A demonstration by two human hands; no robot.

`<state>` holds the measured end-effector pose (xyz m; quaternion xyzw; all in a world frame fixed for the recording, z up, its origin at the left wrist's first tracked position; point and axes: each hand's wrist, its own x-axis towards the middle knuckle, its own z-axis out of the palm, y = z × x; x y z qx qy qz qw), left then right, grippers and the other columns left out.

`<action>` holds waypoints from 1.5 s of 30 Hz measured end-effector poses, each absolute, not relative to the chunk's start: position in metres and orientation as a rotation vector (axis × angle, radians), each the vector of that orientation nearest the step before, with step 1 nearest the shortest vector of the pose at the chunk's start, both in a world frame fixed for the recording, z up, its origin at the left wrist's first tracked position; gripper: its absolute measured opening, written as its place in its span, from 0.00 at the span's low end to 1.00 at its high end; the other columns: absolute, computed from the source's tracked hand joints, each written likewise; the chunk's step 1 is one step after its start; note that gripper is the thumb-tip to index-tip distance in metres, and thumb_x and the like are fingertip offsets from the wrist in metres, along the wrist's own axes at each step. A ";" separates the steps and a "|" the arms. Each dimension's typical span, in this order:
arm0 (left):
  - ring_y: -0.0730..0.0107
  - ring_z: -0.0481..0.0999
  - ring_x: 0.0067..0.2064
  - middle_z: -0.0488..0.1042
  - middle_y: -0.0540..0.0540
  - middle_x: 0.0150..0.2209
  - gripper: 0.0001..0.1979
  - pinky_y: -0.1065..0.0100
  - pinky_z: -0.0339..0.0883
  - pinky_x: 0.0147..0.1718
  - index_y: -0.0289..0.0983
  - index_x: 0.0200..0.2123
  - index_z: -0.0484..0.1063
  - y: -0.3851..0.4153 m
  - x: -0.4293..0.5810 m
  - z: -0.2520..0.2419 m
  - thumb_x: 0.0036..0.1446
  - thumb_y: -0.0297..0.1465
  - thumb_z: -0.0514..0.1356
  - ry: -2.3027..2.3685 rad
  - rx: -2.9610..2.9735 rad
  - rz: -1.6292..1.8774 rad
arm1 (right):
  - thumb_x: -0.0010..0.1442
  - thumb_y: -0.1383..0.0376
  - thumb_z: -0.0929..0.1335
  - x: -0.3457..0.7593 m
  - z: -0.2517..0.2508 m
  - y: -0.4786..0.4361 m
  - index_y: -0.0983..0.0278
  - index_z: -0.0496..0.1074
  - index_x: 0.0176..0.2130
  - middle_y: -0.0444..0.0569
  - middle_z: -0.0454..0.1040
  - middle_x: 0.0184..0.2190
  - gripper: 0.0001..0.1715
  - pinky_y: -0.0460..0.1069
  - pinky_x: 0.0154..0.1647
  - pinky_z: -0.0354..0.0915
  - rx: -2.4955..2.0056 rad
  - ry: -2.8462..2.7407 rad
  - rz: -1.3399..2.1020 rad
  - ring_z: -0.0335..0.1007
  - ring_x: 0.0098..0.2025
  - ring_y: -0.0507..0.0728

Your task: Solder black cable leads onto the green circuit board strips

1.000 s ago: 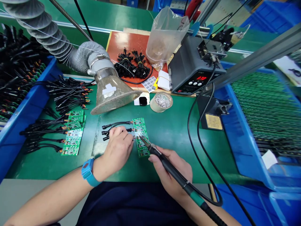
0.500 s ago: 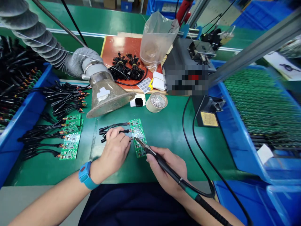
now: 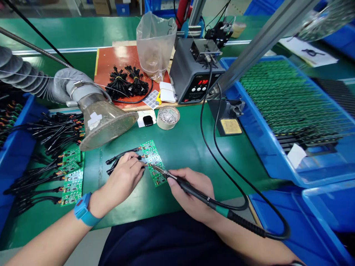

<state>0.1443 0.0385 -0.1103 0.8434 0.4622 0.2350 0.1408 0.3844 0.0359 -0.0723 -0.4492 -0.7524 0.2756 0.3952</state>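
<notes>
A green circuit board panel (image 3: 156, 178) lies on the bench with several short black cables (image 3: 122, 156) running off its left edge. My left hand (image 3: 126, 175) is closed on one of these cables, its fingertips near the coloured wire ends at the board. In my right hand (image 3: 191, 190) is a soldering iron (image 3: 191, 189), held like a pen. The iron's tip meets the board's left side, close to the wires under my left fingers. Part of the cables is hidden beneath my left hand.
A fume hose funnel (image 3: 108, 125) hangs at the left, above finished-looking boards with cables (image 3: 72, 181). Behind are a solder tin (image 3: 168, 117) and a soldering station (image 3: 194, 74) reading 370. An iron stand (image 3: 230, 120) and a blue bin of boards (image 3: 273, 155) stand right.
The camera view has turned to the right, so the bench things sit further left. Both hands keep their grips, and the iron's tip stays at the board's left side.
</notes>
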 end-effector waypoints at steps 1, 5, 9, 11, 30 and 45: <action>0.52 0.69 0.51 0.75 0.41 0.38 0.07 0.47 0.72 0.51 0.34 0.45 0.73 0.039 0.144 -0.111 0.67 0.24 0.57 1.328 2.435 0.682 | 0.66 0.67 0.69 0.383 -0.073 0.036 0.62 0.75 0.40 0.43 0.81 0.28 0.03 0.46 0.31 0.75 -1.127 -1.918 0.704 0.78 0.25 0.52; 0.52 0.70 0.51 0.75 0.41 0.38 0.07 0.48 0.72 0.50 0.34 0.46 0.74 0.038 0.144 -0.112 0.67 0.24 0.57 1.347 2.409 0.718 | 0.66 0.67 0.69 0.379 -0.078 0.039 0.62 0.74 0.40 0.43 0.81 0.28 0.02 0.46 0.31 0.75 -1.096 -1.966 0.681 0.78 0.25 0.52; 0.52 0.69 0.52 0.75 0.40 0.39 0.07 0.49 0.71 0.50 0.34 0.46 0.74 0.037 0.144 -0.113 0.68 0.25 0.57 1.350 2.369 0.685 | 0.66 0.67 0.70 0.374 -0.083 0.040 0.62 0.74 0.40 0.42 0.80 0.27 0.02 0.44 0.30 0.74 -1.115 -1.980 0.668 0.77 0.24 0.51; 0.52 0.69 0.52 0.75 0.41 0.38 0.07 0.49 0.70 0.50 0.34 0.45 0.75 0.037 0.143 -0.113 0.68 0.25 0.57 1.340 2.352 0.676 | 0.66 0.67 0.70 0.373 -0.084 0.039 0.62 0.75 0.40 0.42 0.80 0.27 0.02 0.44 0.31 0.74 -1.139 -1.986 0.677 0.76 0.24 0.51; 0.53 0.68 0.49 0.74 0.41 0.36 0.08 0.52 0.69 0.48 0.35 0.42 0.76 0.037 0.146 -0.111 0.69 0.26 0.56 1.373 2.307 0.633 | 0.66 0.70 0.69 0.371 -0.089 0.037 0.62 0.73 0.45 0.47 0.82 0.33 0.07 0.49 0.35 0.78 -0.978 -2.083 0.627 0.80 0.30 0.54; 0.53 0.68 0.49 0.74 0.42 0.35 0.07 0.52 0.68 0.47 0.35 0.41 0.76 0.038 0.144 -0.112 0.68 0.26 0.57 1.379 2.284 0.640 | 0.65 0.70 0.70 0.374 -0.084 0.038 0.63 0.74 0.42 0.44 0.81 0.29 0.05 0.45 0.31 0.76 -1.033 -2.016 0.573 0.78 0.26 0.52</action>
